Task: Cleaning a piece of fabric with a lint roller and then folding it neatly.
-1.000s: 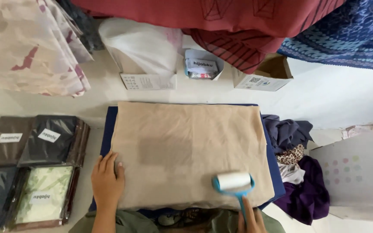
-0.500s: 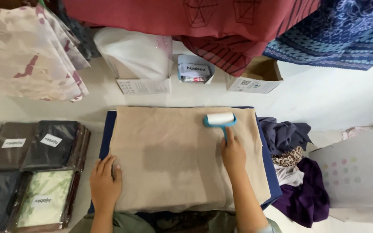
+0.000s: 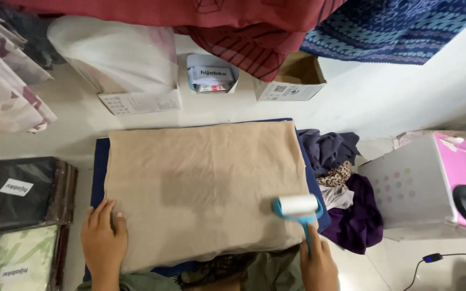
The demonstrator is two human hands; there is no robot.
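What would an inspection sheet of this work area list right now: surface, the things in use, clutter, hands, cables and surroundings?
Surface: pale floor with a dark blue mat under the work.
Things in use: folded beige cloth lying flat on the mat; lint roller with a blue handle resting on its near right corner.
Clutter: pile of purple and grey fabrics to the right; packaged cloths to the left.
Hands: left hand flat on the cloth's near left corner; right hand grips the roller handle.
Cables: one black cable at lower right.
Surroundings: cardboard boxes, hanging red and blue fabrics, pink and white box.
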